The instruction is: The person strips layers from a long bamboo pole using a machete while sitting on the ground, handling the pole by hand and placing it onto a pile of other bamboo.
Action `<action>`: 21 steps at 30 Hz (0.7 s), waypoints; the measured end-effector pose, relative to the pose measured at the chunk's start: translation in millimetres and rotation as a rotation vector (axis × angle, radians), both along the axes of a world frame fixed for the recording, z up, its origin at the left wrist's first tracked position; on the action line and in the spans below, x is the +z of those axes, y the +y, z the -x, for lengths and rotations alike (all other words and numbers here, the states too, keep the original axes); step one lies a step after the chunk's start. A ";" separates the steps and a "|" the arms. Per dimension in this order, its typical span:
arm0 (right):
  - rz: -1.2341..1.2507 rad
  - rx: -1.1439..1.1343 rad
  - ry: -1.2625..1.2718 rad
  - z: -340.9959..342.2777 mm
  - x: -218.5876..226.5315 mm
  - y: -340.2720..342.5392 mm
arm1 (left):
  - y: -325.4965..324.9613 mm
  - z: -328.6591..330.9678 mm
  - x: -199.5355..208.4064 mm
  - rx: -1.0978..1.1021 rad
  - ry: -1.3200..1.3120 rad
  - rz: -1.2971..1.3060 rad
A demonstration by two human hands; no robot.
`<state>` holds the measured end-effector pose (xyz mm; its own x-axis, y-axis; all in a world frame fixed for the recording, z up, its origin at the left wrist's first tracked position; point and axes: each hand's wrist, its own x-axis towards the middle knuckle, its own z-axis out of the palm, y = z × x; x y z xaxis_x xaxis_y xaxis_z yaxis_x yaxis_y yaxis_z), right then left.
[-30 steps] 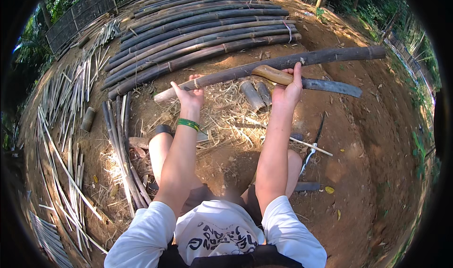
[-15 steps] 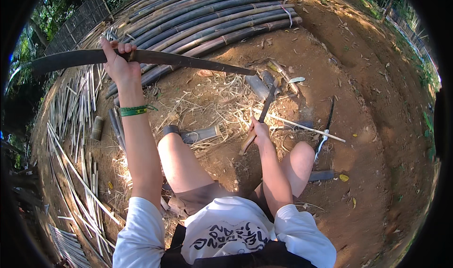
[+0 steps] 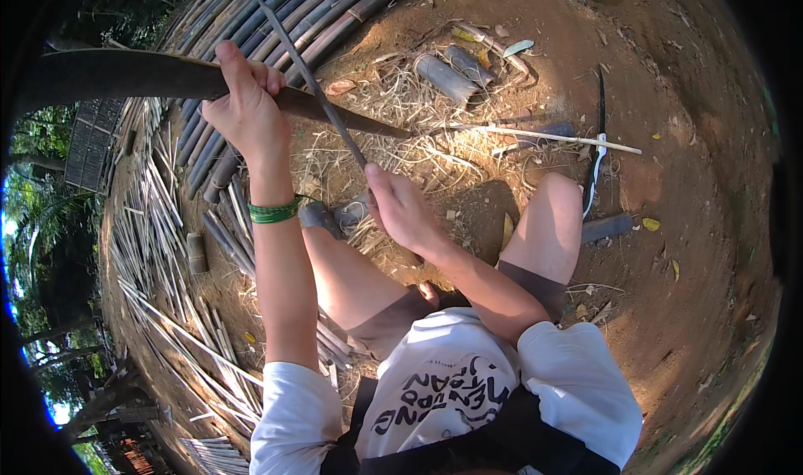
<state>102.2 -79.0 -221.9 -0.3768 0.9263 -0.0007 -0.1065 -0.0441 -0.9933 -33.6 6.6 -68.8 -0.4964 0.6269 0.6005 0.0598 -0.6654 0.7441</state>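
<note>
My left hand is raised at the left, fingers wrapped round a long dark bamboo slat. The slat runs from the far left down to a narrow end above the shavings. My right hand, in front of my body, is closed on a long knife. Its narrow blade points up and left, crossing the slat just right of my left hand. Whether blade and slat touch, I cannot tell. The knife's handle is mostly hidden by my fist.
Curly shavings cover the ground ahead, near short bamboo sections. Bamboo poles lie stacked at the back; thin strips spread along the left. A pale stick meets a slim dark-and-white object at right.
My right hand has moved left and up, swinging the knife blade from pointing away to the right round to the upper left, across the slat. My view has shifted; the left hand still grips the slat.
</note>
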 end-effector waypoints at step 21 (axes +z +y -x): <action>0.249 -0.028 -0.560 -3.1 -134.0 53.7 | 5.1 -7.7 -1.5 0.018 0.004 0.015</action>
